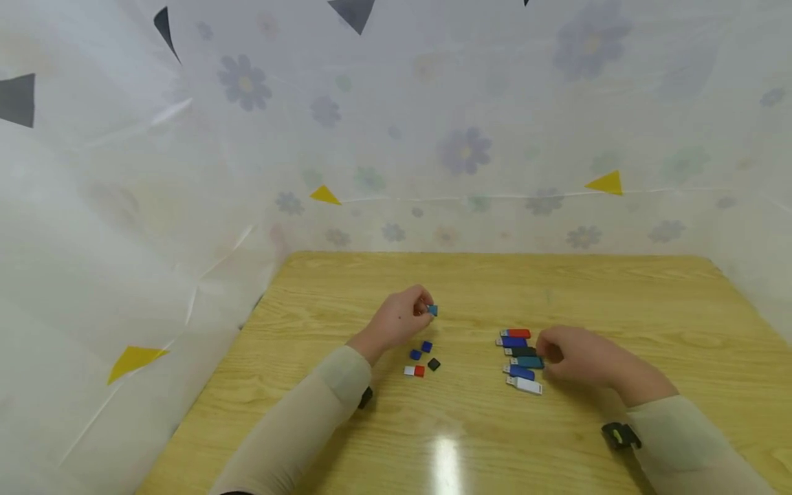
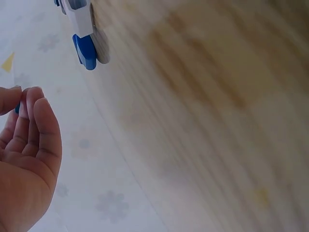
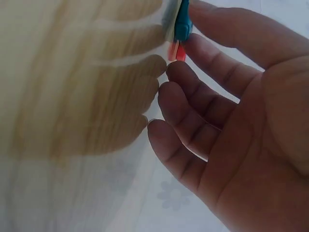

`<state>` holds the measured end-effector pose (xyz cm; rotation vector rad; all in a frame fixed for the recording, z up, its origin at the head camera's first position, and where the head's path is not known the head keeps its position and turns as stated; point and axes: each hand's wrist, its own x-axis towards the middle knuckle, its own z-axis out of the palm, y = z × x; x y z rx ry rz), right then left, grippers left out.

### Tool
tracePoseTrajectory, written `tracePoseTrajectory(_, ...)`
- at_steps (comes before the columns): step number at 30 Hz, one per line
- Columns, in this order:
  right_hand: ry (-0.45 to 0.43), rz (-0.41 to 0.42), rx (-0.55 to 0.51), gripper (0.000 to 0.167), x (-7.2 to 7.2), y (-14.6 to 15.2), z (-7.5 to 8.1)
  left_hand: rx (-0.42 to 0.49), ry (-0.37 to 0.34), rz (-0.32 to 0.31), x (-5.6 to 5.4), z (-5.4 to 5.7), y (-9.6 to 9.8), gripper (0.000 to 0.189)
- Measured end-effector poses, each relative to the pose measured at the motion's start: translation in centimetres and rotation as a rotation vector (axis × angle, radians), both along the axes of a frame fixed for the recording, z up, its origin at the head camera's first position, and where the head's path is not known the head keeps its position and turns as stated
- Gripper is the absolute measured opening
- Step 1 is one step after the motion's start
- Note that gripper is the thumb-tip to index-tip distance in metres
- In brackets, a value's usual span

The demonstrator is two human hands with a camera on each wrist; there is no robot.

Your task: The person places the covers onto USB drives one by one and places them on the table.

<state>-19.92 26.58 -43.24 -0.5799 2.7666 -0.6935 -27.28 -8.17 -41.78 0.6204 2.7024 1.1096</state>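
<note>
In the head view my left hand pinches a small teal cap between thumb and fingertips, held above the table. A sliver of that cap shows at the fingertips in the left wrist view. My right hand is at the right end of a row of USB sticks, thumb and forefinger pinching the end of the teal USB stick. Its other fingers are loosely bent, tips by the tabletop. The row also holds a red stick, a black stick, a white stick and blue ones, their metal plugs pointing left.
Near the left forearm lie small caps: blue caps, a black cap, a red cap and a white cap side by side. The wooden table meets flower-patterned sheeting at its back and sides.
</note>
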Motion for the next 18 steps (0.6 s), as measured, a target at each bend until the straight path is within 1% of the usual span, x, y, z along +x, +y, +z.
tracePoseTrajectory(5, -0.001, 0.016, 0.014, 0.02, -0.2, -0.2, -0.2, -0.013, -0.015, -0.007, 0.4, 0.2, 0.1, 0.016)
tracePoseTrajectory(11, 0.006, 0.025, 0.04, 0.02, -0.4, 0.0, 0.1, 0.011, -0.017, -0.041, 0.7, 0.5, 0.3, 0.015)
tracePoseTrajectory(16, 0.026, -0.012, 0.025, 0.019, 0.0, 0.1, 0.2, 0.033, -0.02, -0.054, 1.2, 0.6, 0.4, 0.013)
tracePoseTrajectory(18, 0.033, -0.032, -0.012, 0.019, 0.2, 0.0, 0.4, 0.048, -0.023, -0.061, 1.4, 0.6, 0.4, 0.013)
